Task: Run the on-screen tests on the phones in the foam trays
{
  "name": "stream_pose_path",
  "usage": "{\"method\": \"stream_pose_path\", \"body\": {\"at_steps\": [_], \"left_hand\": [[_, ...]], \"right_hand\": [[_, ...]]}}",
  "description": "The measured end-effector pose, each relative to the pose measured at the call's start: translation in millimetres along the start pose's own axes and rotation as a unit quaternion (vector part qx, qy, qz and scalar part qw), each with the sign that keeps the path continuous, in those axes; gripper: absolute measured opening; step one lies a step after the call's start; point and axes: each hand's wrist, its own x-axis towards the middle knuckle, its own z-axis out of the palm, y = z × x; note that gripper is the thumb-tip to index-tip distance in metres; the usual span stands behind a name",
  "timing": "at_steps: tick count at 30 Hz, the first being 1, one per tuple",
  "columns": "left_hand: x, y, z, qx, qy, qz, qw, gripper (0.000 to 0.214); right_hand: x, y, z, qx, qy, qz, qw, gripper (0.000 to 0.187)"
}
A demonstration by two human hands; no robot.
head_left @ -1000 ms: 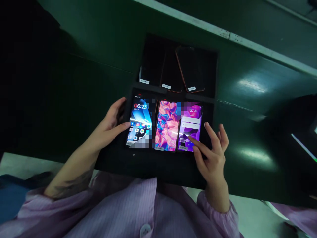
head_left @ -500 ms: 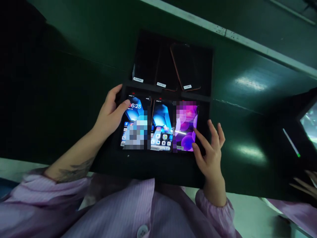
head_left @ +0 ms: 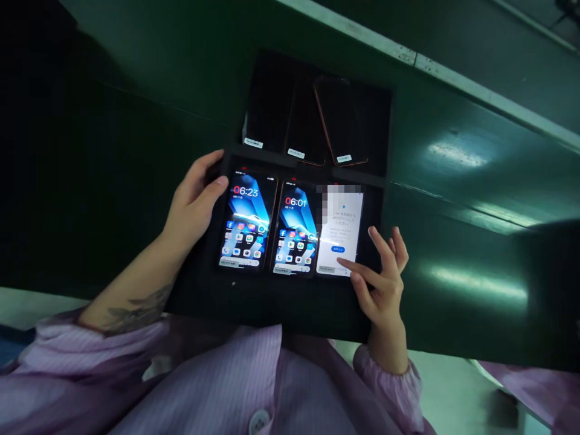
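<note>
Three lit smartphones lie side by side in the near row of a black tray (head_left: 254,296). The left phone (head_left: 247,220) shows 06:23 and the middle phone (head_left: 295,211) shows 06:01, both above app icons. On the right phone (head_left: 338,232) is a white page with a blue button, partly pixelated. My left hand (head_left: 194,196) grips the tray's left edge, its thumb by the left phone's upper corner. With fingers spread, my right hand (head_left: 383,278) reaches over the right phone, the index fingertip at the lower screen; whether it touches, I cannot tell.
In the tray's far row lie three dark phones with white labels, the rightmost dark phone (head_left: 339,121) tilted across its neighbour. A dark green table (head_left: 453,241) surrounds the tray, with a pale rail (head_left: 353,27) beyond. A pink sleeve (head_left: 530,386) shows at lower right.
The right phone's screen went from purple to a white page, and the middle one now shows its clock. My right index finger moved down and left. Another person's hand left the right edge.
</note>
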Motion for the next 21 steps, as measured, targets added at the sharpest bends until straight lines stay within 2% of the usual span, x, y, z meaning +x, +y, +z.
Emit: {"method": "stream_pose_path", "body": {"at_steps": [13,19,21], "left_hand": [[2.7,1.4,-0.9,-0.011,0.013,0.006,1.000,0.065],[-0.5,5.8,1.7,-0.010,0.013,-0.009,1.000,0.066],[-0.6,6.2,2.4,-0.014,0.018,-0.005,1.000,0.065]], "right_hand": [[3.2,-7.4,-2.2,0.032,-0.024,-0.066,0.997,0.030],[1.2,-8.4,5.5,-0.035,0.007,0.007,0.999,0.033],[-0.1,-8.1,6.2,-0.033,0.012,0.011,0.999,0.036]]}}
